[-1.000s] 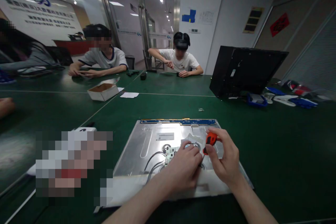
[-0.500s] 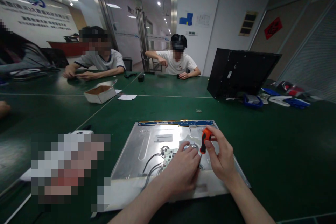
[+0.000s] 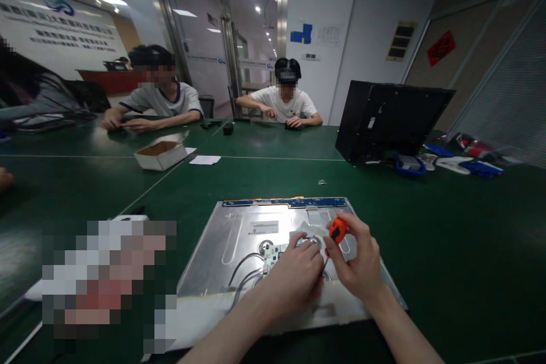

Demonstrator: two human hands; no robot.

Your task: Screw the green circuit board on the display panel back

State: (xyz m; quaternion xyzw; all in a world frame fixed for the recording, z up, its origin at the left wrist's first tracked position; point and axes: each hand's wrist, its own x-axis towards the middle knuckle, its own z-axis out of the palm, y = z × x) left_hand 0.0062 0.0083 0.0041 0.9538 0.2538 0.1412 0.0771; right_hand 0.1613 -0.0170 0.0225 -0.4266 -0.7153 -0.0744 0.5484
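Observation:
My right hand [image 3: 362, 259] grips an orange and black screwdriver [image 3: 338, 230] by its handle, thumb and fingers closed round it. The shaft slants down beside my left fingers, and its tip is hidden. Curled over a small green circuit board [image 3: 273, 254] is my left hand [image 3: 301, 270], its fingers closed and covering most of the board. Two dark cables [image 3: 244, 266] run from the board's left side. Beneath both hands lies a flat silver metal panel [image 3: 213, 256], with a narrow blue circuit strip [image 3: 281, 202] along its far edge and whitish film along the near one.
A black monitor-like casing [image 3: 394, 122] stands at the back right, beside blue and white items [image 3: 456, 165]. An open white box [image 3: 157, 154] and paper [image 3: 205, 160] lie to the left. Two co-workers [image 3: 292, 96] [image 3: 156, 99] sit across the green table [image 3: 452, 239]; another person is at far left.
My right hand has tilted the screwdriver handle over to the right and slightly lower. My left hand stays on the board. The view has shifted slightly.

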